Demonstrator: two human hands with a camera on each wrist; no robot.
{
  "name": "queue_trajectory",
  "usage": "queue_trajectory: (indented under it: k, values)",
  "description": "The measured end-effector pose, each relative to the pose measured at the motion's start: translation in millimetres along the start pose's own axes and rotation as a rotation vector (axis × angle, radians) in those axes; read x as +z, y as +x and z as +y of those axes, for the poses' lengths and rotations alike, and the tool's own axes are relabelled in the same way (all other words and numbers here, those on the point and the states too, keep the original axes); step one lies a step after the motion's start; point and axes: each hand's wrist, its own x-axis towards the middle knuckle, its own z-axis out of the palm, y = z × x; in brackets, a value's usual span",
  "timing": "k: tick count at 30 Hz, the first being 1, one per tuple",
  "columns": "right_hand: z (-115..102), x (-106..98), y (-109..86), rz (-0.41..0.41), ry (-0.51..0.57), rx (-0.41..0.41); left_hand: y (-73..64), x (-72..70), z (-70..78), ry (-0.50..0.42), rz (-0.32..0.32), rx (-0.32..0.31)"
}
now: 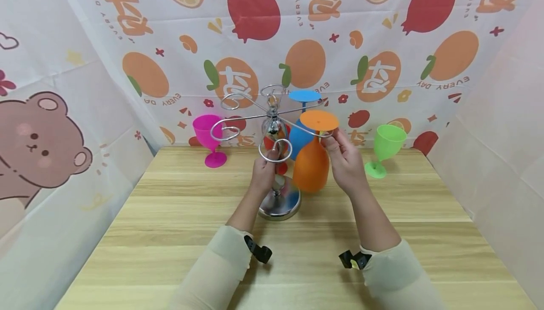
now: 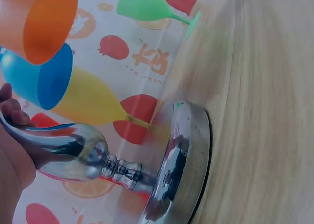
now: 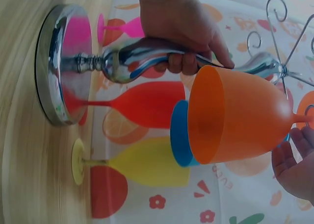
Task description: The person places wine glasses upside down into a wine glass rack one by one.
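A chrome goblet rack (image 1: 278,206) with curled wire arms stands on the table. My left hand (image 1: 264,173) grips its post, fingers wrapped round the bulging metal in the right wrist view. An orange goblet (image 1: 312,166) hangs upside down at a right-hand wire arm, mouth downward. My right hand (image 1: 346,161) pinches near its stem, just under the foot; the exact finger contact is partly hidden. Behind it a blue goblet (image 1: 301,135) hangs upside down from another arm. Upright behind the rack stand a red goblet (image 3: 152,104) and a yellow goblet (image 3: 149,162).
A magenta goblet (image 1: 208,130) stands upright at the table's back left. At the back right is an upright green goblet (image 1: 388,141). The wooden table (image 1: 170,244) meets a fruit-print cloth (image 1: 255,12) at the back, with cloth sides left and right.
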Motion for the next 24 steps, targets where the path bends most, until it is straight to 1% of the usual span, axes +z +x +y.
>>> queue_trajectory:
  k: [2,4,9,13,16,20,24]
  values:
    - [2,-3,2.0,-0.007,0.000,0.002,-0.9,1.2,1.0,0.014,0.000,-0.018]
    - [4,-7,4.2,-0.006,-0.009,0.004,-1.8,2.6,2.0,0.024,-0.004,-0.021]
    - [9,-14,9.1,0.019,-0.087,-0.004,-4.9,6.1,8.0,0.024,-0.017,0.014]
    - [12,-17,11.3,0.022,-0.123,-0.027,-13.9,7.9,25.7,0.009,-0.032,0.019]
    - [14,-19,12.3,0.014,-0.111,-0.056,-19.8,9.0,36.7,0.022,-0.037,0.039]
    - [20,-27,13.7,0.002,-0.094,-0.109,-21.0,9.5,39.0,0.062,-0.048,0.060]
    - [34,-41,17.1,0.006,-0.161,-0.124,-21.4,7.9,36.7,0.083,-0.065,0.054]
